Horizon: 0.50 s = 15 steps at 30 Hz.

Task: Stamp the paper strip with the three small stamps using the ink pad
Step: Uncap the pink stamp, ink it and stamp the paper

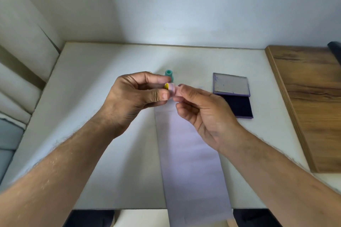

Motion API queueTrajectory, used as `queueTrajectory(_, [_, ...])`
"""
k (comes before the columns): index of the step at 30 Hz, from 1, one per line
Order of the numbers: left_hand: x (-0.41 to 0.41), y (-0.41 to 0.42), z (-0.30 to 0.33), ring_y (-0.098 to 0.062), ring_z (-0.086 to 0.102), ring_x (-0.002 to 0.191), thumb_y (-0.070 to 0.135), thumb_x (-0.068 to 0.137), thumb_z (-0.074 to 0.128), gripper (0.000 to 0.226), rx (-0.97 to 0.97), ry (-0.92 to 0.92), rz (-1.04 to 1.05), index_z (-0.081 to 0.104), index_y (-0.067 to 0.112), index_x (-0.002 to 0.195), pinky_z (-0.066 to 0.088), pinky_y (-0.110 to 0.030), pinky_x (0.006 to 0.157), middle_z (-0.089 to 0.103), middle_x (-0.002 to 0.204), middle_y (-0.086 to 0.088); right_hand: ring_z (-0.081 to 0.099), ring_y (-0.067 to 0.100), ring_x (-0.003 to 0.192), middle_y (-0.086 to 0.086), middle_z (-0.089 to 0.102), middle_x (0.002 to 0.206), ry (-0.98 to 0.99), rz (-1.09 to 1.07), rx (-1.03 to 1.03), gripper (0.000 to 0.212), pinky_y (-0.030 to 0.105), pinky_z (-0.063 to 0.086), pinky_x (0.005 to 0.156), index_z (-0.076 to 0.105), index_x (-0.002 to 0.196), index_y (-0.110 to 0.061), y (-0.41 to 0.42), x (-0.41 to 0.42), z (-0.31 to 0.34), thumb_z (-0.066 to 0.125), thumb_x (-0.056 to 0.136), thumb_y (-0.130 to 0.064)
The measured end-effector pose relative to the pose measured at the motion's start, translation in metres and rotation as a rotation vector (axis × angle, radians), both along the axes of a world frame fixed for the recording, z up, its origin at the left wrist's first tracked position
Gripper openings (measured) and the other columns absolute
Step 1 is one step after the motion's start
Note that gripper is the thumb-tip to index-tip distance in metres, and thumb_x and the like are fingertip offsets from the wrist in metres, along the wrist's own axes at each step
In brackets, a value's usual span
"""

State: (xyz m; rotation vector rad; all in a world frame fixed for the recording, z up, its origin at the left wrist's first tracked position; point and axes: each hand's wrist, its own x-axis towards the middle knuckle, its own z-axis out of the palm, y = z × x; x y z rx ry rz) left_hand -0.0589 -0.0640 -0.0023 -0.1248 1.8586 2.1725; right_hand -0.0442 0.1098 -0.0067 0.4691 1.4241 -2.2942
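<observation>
- left hand: hovering above the worktop at scene centre, thumb and fingers pinching the left end of a small pink stamp.
- right hand: hovering just right of the left hand, fingertips pinching the right end of the same stamp.
- pink stamp: being held sideways in the air between both hands, over the far end of the paper strip; a yellow face is showing on its left end.
- teal stamp: standing on the worktop just beyond the hands, its lower part hiding behind the left hand's fingers.
- paper strip: lying flat on the worktop, running from under the hands to the near edge and hanging over it; no marks can be made out on it.
- ink pad: sitting open on the worktop, right of the strip and near the right hand; its lid is lying on the far side, the dark pad on the near side.
- wooden board: lying along the right side of the worktop, well apart from the strip.
- third stamp: cannot tell where it is.
</observation>
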Motion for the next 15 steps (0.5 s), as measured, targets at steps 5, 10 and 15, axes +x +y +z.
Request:
queueTrajectory(5, [0.004, 0.005, 0.001, -0.018, 0.075, 0.090, 0.008, 0.061, 0.081, 0.040, -0.166, 0.105, 0.002, 0.072, 0.012, 0.100, 0.055, -0.031, 0.089, 0.078, 0.090, -0.005, 0.065, 0.006, 0.071, 0.003, 0.077, 0.083, -0.087, -0.022, -0.107, 0.025, 0.014, 0.056, 0.064, 0.080, 0.067, -0.013, 0.001, -0.001, -0.006, 0.067, 0.088, -0.012])
queueTrajectory(10, [0.002, 0.007, -0.004, -0.005, 0.071, 0.098, 0.005, 0.072, 0.082, 0.056, -0.291, 0.066, 0.079, 0.065, 0.020, 0.124, 0.051, -0.024, 0.096, 0.076, 0.104, 0.004, 0.057, 0.015, 0.053, 0.010, 0.073, 0.081, 0.040, -0.220, 0.171, 0.022, 0.021, 0.053, 0.052, 0.072, 0.102, -0.006, 0.004, -0.018, -0.004, 0.076, 0.081, -0.007])
queueTrajectory(15, [0.004, 0.008, -0.008, 0.006, 0.067, 0.099, 0.016, 0.081, 0.077, 0.044, -0.465, 0.060, 0.086, 0.067, 0.024, 0.123, 0.048, -0.024, 0.101, 0.074, 0.106, 0.013, 0.063, 0.007, 0.059, -0.009, 0.075, 0.077, 0.366, -0.222, 0.907, 0.020, 0.024, 0.053, 0.050, 0.076, 0.095, -0.018, 0.005, -0.042, -0.010, 0.077, 0.075, -0.018])
